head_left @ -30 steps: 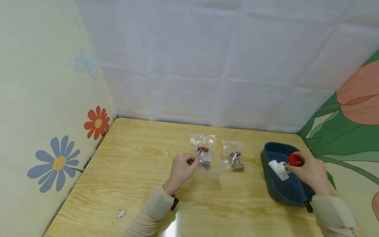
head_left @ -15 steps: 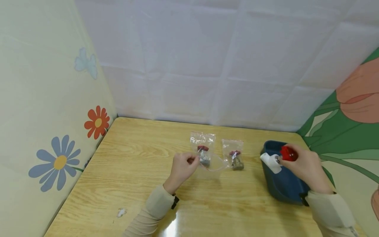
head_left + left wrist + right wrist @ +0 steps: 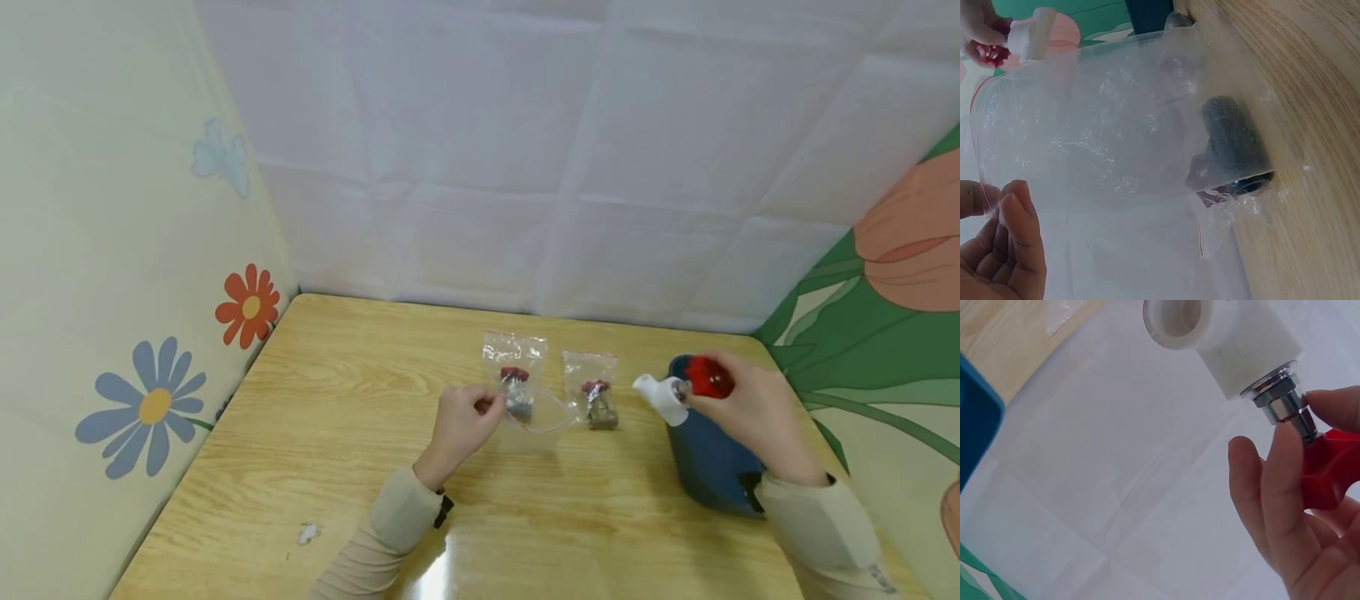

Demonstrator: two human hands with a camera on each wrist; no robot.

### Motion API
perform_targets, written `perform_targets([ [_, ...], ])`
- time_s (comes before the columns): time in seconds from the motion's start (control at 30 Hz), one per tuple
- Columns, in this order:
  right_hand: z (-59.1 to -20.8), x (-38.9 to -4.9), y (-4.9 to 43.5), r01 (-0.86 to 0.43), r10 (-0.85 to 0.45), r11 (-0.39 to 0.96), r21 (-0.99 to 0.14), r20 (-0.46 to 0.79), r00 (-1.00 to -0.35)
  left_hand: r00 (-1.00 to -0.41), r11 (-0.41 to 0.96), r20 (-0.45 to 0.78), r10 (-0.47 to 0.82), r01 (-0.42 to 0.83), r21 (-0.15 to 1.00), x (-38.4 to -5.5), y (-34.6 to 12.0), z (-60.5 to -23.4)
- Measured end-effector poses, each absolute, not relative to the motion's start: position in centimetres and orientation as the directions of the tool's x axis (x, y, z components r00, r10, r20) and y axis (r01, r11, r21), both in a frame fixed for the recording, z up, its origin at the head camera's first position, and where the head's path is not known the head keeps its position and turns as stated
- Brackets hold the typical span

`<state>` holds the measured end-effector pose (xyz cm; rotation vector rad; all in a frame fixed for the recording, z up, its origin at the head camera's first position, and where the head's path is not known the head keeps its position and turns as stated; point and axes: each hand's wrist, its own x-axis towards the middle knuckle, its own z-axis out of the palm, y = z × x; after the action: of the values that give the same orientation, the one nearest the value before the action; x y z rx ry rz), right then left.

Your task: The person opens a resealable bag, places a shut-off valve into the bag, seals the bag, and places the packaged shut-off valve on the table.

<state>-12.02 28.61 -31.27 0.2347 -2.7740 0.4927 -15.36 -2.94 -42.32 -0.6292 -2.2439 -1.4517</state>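
My left hand pinches the rim of a clear zip bag, whose mouth gapes toward the right. In the head view my right hand holds a stop valve in the air, above the near-left part of the blue bin. Its body is a white plastic tee, with a metal stem and a red handwheel. The right wrist view shows fingers and thumb round the stem and handwheel, partly hiding the wheel. Valve and bag are apart.
Two zip bags lie on the wooden table behind the held one: a left bag with a grey red-handled valve and a right bag with a brownish one. The blue bin stands at the right. Walls close the back and sides.
My right hand has lifted the valve out of the blue bin and carried it left, toward the zip bag. My left hand has kept its place with the bag.
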Motion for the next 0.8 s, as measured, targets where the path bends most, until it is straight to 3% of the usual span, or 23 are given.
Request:
perform_targets([
  [0.27, -30.8, -12.0, 26.9, -0.297, -0.167, 0.913, -0.281, 0.406, -0.899, -0.823, 0.366, 0.546, 0.157, 0.562, 0.742, -15.3, -2.9, -42.3],
  [0.8, -29.5, -12.3, 24.2, -0.414, -0.273, 0.869, -0.271, 0.435, -0.858, -0.815, 0.381, 0.558, 0.159, 0.572, 0.727, -15.4, -2.9, -42.2],
])
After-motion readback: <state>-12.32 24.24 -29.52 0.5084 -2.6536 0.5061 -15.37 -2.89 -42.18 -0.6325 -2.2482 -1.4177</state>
